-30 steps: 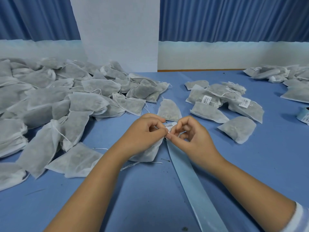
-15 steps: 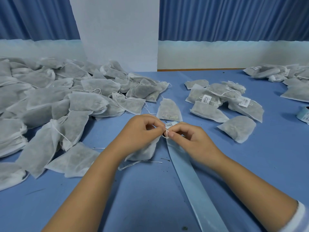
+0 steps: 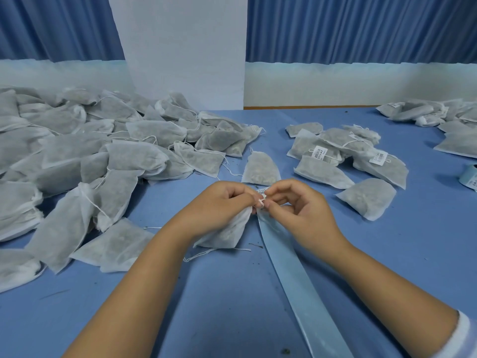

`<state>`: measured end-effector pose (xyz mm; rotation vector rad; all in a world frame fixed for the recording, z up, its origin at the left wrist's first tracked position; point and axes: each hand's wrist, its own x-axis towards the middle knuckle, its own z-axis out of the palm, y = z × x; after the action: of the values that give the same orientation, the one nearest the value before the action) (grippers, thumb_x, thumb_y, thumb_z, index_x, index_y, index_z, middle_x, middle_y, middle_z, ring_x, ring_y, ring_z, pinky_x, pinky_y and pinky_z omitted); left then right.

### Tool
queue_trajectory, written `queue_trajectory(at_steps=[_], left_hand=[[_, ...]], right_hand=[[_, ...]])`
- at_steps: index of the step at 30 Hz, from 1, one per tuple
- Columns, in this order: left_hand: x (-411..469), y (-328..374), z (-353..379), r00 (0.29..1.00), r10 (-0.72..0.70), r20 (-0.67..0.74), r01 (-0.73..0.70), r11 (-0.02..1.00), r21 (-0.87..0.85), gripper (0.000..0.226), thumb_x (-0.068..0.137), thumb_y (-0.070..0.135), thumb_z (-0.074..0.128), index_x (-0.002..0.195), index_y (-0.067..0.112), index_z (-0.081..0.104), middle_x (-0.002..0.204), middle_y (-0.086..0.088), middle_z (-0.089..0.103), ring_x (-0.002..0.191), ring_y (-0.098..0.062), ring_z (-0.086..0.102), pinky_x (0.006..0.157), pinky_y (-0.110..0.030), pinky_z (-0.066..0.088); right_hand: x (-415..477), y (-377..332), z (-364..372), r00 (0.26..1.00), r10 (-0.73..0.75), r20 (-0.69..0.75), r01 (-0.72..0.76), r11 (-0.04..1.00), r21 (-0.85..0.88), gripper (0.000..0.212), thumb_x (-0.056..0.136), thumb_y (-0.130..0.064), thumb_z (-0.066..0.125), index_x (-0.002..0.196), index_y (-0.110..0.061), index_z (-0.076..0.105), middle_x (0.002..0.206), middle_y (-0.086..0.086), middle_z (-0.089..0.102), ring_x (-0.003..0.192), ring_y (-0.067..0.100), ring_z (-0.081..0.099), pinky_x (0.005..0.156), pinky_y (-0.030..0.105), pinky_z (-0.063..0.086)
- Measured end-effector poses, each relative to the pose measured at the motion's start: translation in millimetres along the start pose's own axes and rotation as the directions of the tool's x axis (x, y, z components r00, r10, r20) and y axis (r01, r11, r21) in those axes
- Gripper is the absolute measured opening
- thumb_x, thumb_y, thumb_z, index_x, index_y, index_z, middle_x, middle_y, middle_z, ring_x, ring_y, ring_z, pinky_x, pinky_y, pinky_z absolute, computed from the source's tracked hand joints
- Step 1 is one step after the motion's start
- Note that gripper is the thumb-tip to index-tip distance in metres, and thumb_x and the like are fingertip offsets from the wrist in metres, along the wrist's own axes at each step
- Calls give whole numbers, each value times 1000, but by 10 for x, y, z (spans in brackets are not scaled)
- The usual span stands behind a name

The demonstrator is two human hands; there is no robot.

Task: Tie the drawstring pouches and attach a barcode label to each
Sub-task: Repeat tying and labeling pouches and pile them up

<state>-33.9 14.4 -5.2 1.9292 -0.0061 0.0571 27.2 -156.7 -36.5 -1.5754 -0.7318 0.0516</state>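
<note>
Grip: my left grip (image 3: 219, 205) clamps the neck of a white mesh drawstring pouch (image 3: 227, 232) at frame centre; my right grip (image 3: 296, 206) pinches its white string (image 3: 261, 202), beside a small barcode label (image 3: 262, 191).
Around: heap of loose grey-white pouches (image 3: 103, 156) at left; labelled pouches (image 3: 343, 156) upper right; lone pouch (image 3: 260, 169) just beyond my knuckles; pale blue backing strip (image 3: 291, 275) runs to the bottom edge.
Surface: blue tabletop (image 3: 426, 241).
Room: blue curtains (image 3: 361, 27), white pillar (image 3: 180, 47).

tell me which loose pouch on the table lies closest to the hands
The single pouch straight beyond the left hand and right hand, lying alone between the big left heap and the labelled group.
</note>
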Motion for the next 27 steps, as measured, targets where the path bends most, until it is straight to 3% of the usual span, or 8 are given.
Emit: queue_trajectory(at_steps=[4,7,12,18,20,22,24,27], left_hand=[[-2,24,5,1000,3,10,-3,1000,-12,22,79,33,58,72,38,77,86,18,74,87,8,64,79,-7,41],[11,2,-1,1000,-10,-14,10,1000,-30,19,76,35,59,72,35,78,90,15,75,91,6,66,84,-17,41],[10,-11,-3,999,-39,-34,37,998,-54,18,79,35,61,79,34,79,90,13,76,91,5,67,84,-17,42],[-12,25,6,989,-143,-31,139,984,-109,25,95,30,59,75,30,74,72,9,70,67,-5,65,69,-17,49],[-2,21,15,982,-184,-41,180,980,-80,23,97,32,55,83,30,74,86,13,74,71,-1,65,79,-22,48],[0,15,15,983,-182,-21,181,983,-24,25,99,30,50,96,29,75,99,15,75,89,4,66,85,-21,43],[-19,40,14,984,-171,53,172,985,-1,27,100,24,48,103,27,75,102,13,75,104,2,65,88,-17,41],[-37,75,33,973,-192,129,188,981,45,29,100,20,47,101,25,75,93,11,77,94,2,67,80,-15,43]], right_hand=[[-18,9,-1,999,-40,14,41,998,-42,24,86,6,66,84,-17,71,84,-5,73,76,12,67,70,22,50],[-27,14,-5,999,-44,11,44,998,-38,22,84,4,68,87,-17,75,88,-2,75,81,16,71,77,22,53],[-31,3,1,998,-69,4,69,998,-4,15,79,-7,79,88,-19,77,87,-1,75,79,17,70,76,22,54],[13,-21,-16,1000,24,0,-24,998,55,17,81,-8,76,81,-24,79,87,-1,77,80,11,71,77,19,53],[29,-26,-28,999,41,-11,-40,994,101,17,82,-6,74,80,-22,79,85,3,76,79,16,71,78,21,55],[39,-20,-32,999,52,-16,-49,990,131,14,84,-5,72,82,-18,78,84,7,76,80,26,71,80,26,57],[39,-13,-28,999,50,-13,-48,990,130,9,85,-4,71,85,-11,76,81,10,75,75,24,70,77,25,56],[36,-12,-19,998,54,-23,-50,989,140,6,83,-10,71,84,-14,75,82,5,76,75,14,70,74,20,55]])
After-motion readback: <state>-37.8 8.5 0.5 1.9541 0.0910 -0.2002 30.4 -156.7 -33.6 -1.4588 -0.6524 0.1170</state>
